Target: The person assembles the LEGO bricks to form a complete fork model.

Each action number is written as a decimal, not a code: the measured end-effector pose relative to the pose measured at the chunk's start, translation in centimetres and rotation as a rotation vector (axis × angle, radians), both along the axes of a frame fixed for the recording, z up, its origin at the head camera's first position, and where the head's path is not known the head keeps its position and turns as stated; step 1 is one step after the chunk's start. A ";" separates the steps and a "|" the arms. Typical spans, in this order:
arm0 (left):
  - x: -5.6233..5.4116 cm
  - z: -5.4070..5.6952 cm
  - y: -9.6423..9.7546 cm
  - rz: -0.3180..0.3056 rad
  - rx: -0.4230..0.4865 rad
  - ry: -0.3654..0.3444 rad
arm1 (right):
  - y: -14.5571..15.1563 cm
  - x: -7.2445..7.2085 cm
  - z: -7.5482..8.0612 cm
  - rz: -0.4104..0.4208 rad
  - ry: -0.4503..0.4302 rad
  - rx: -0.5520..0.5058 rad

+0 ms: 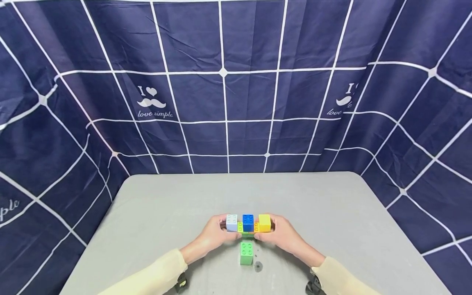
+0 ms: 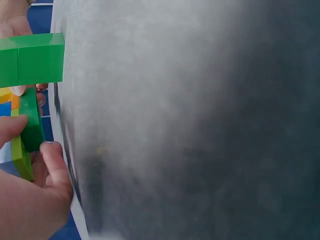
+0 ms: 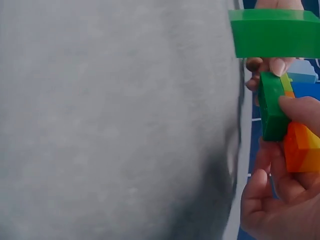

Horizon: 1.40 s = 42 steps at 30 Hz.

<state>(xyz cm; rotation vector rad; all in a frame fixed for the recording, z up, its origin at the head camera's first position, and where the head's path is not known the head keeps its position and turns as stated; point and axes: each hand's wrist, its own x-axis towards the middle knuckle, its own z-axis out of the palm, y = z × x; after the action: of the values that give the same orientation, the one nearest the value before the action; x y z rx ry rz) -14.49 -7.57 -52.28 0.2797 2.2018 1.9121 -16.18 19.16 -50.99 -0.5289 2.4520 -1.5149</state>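
Both hands hold one joined toy-brick assembly between them. On its top a light blue brick point(image 1: 232, 221), a blue brick point(image 1: 248, 222) and a yellow brick point(image 1: 264, 222) sit in a row with gaps between. Beneath them are a lime brick point(image 2: 21, 159) and an orange brick point(image 3: 299, 147), with a dark green brick point(image 3: 274, 107) under their middle. My left hand point(image 1: 215, 230) grips the light blue and lime end, thumb at the near side. My right hand point(image 1: 282, 233) grips the yellow and orange end, fingers curled below it.
A separate green brick block point(image 1: 246, 253) stands upright on the grey table point(image 1: 177, 196), just nearer to me than the assembly. A dark round spot point(image 1: 258, 266) marks the tabletop beside it. Dark blue gridded curtains point(image 1: 199, 98) hang behind and at both sides.
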 end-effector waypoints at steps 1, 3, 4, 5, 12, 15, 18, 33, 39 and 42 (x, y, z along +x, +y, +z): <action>0.0 0.1 -0.1 0.001 0.006 0.005 | -0.1 0.0 0.1 -0.001 -0.003 -0.009; 0.0 0.3 -0.3 0.001 0.007 0.018 | -0.2 0.0 0.3 0.001 -0.009 -0.022; 0.0 0.4 -0.4 -0.001 0.010 0.026 | -0.2 0.0 0.4 0.003 -0.008 -0.024; 0.0 0.5 -0.5 -0.004 0.013 0.030 | -0.3 0.1 0.5 0.003 -0.009 -0.027; 0.1 1.1 -0.8 -0.063 0.114 -0.001 | -0.3 0.5 1.3 0.004 -0.003 -0.041; 0.3 1.3 -1.0 -0.080 0.144 -0.008 | -0.4 0.7 1.6 0.003 -0.005 -0.045; 0.6 1.4 -1.1 -0.090 0.171 -0.010 | -0.5 0.9 1.9 0.006 -0.013 -0.053; 2.0 2.0 -1.1 -0.080 0.154 0.058 | -0.8 2.3 3.1 0.020 -0.031 -0.055; 2.6 2.2 -1.2 -0.086 0.158 0.064 | -0.7 2.9 3.4 0.021 0.013 -0.027; 3.0 2.2 -1.3 -0.099 0.161 0.071 | -0.5 3.3 3.6 0.033 0.015 -0.038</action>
<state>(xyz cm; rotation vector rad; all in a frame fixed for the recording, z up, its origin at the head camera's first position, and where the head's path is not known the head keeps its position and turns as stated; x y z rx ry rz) -11.49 -8.87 -50.07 0.4808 2.0379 2.0570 -12.87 18.62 -47.41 -0.5867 2.4175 -1.5534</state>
